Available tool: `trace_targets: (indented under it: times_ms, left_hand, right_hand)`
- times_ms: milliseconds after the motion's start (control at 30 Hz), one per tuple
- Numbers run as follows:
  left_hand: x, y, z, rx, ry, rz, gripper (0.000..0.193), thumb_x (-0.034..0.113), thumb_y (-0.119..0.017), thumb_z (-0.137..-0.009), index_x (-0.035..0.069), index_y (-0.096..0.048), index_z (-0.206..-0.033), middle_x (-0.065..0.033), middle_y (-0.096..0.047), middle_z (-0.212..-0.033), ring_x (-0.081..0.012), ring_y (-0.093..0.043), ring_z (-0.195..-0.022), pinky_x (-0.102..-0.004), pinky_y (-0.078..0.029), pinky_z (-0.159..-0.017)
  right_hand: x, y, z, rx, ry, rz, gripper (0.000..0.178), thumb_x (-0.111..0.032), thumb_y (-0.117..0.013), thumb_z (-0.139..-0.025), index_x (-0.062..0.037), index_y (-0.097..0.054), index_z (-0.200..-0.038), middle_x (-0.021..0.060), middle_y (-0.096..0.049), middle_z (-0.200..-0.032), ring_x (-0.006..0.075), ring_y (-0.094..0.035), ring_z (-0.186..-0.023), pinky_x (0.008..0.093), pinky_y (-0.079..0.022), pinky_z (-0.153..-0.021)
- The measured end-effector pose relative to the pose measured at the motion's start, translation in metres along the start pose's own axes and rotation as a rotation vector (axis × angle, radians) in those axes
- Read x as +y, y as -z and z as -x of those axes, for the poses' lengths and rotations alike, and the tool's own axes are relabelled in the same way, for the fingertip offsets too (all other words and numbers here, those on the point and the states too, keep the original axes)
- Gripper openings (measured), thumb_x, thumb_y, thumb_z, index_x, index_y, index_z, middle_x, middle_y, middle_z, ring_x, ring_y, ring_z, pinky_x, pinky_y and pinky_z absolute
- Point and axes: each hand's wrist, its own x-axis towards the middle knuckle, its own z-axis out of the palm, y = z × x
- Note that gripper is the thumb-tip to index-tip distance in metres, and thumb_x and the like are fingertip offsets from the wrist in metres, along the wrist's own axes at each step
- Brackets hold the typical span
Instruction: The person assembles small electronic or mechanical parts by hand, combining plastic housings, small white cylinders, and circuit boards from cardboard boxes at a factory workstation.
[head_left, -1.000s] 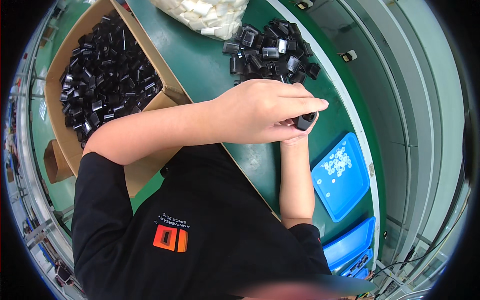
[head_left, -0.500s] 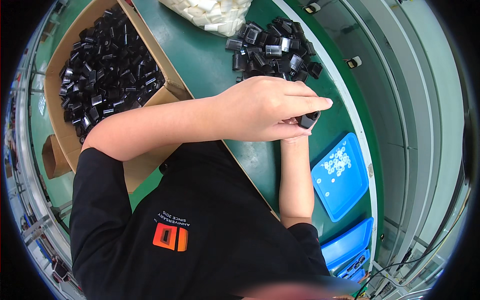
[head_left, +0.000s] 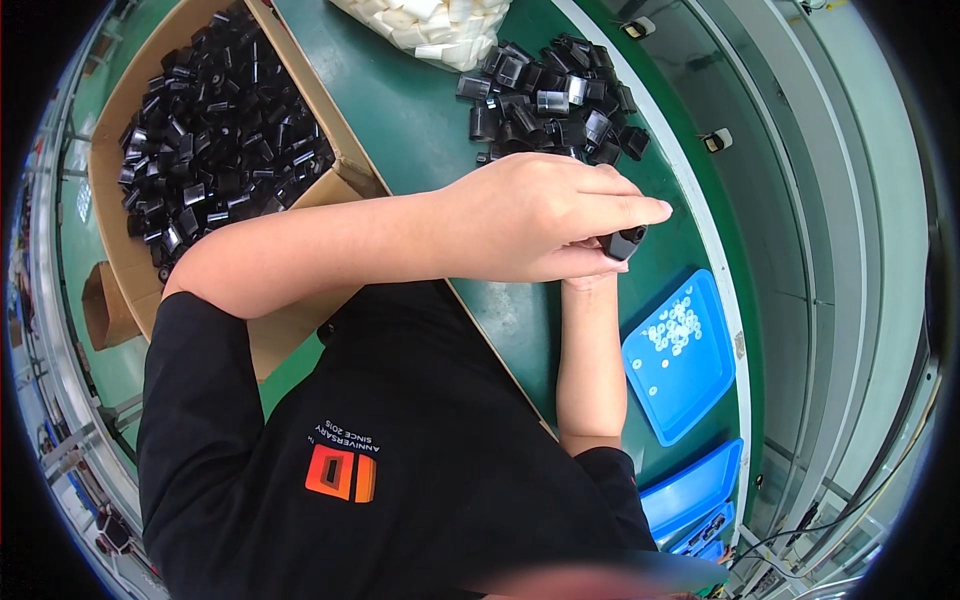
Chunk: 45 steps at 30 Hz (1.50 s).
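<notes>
Left hand (head_left: 545, 215): fingers nearly closed, a small gap left between index finger and thumb. A black part (head_left: 625, 243) is gripped there, index finger laid out straight over it, thumb below. Only the part's end is exposed; the rest is covered by the hand.

Right hand (head_left: 592, 283): mostly hidden under the left one, just the base by the wrist seen. Finger opening and hold can't be told. Hands are overlapped above the green table (head_left: 500, 320).

Just beyond the hands, a loose pile of black parts (head_left: 560, 95) is heaped on the table. Next to it, a clear bag of white pieces (head_left: 430, 30) is cut off by the top edge.

Right of the right forearm, small white rings (head_left: 675, 325) are scattered in a blue tray (head_left: 690, 390). Nearer the body, a second blue tray (head_left: 700, 490) is placed.

Left, past the table edge, a cardboard box (head_left: 325, 120) is filled with more black parts.
</notes>
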Motion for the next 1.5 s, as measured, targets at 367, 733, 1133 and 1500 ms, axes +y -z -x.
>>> trace_targets:
  times_ms: [367, 733, 1133, 1500]
  left_hand:
    - [-0.002, 0.000, 0.001, 0.017, -0.072, 0.048, 0.052, 0.015, -0.077, -0.074, 0.001, -0.061, -0.121, -0.0139, -0.067, -0.106, -0.0292, -0.066, -0.091, -0.0375, -0.056, -0.079]
    - [0.001, 0.003, 0.005, 0.002, -0.009, 0.059, 0.058, 0.015, -0.081, -0.071, 0.001, -0.062, -0.124, -0.0098, -0.068, -0.103, -0.0223, -0.063, -0.075, -0.0321, -0.054, -0.069]
    - [-0.029, 0.010, 0.003, 0.076, 0.025, -0.052, 0.056, 0.002, -0.079, -0.069, 0.002, -0.062, -0.122, -0.0140, -0.065, -0.117, -0.0288, -0.065, -0.104, -0.0359, -0.052, -0.082]
    - [-0.041, 0.003, 0.014, -0.081, 0.269, 0.041, 0.109, 0.019, -0.082, -0.064, 0.001, -0.019, -0.151, -0.0219, -0.033, -0.143, -0.0329, -0.039, -0.129, -0.0420, -0.034, -0.106]
  right_hand:
    - [-0.004, -0.003, -0.011, -0.327, 0.177, 0.673, 0.041, -0.049, -0.065, -0.085, -0.0120, -0.050, -0.093, 0.0061, -0.058, -0.088, 0.0198, -0.060, -0.079, 0.0322, -0.051, -0.065]
    - [-0.003, -0.027, -0.002, -0.399, -0.026, 0.532, 0.046, -0.035, -0.081, -0.075, -0.0134, -0.049, -0.100, 0.0038, -0.051, -0.092, 0.0108, -0.056, -0.073, 0.0236, -0.049, -0.061]
    - [-0.018, -0.052, -0.002, -0.251, 0.608, 1.421, 0.067, -0.034, -0.077, -0.071, -0.0005, -0.052, -0.124, 0.0042, -0.053, -0.113, 0.0120, -0.047, -0.097, 0.0274, -0.039, -0.090]
    - [0.007, -0.064, 0.004, -0.236, 0.269, 1.138, 0.069, 0.009, -0.069, -0.076, 0.0045, -0.042, -0.139, 0.0143, -0.052, -0.135, 0.0205, -0.052, -0.123, 0.0324, -0.046, -0.101]
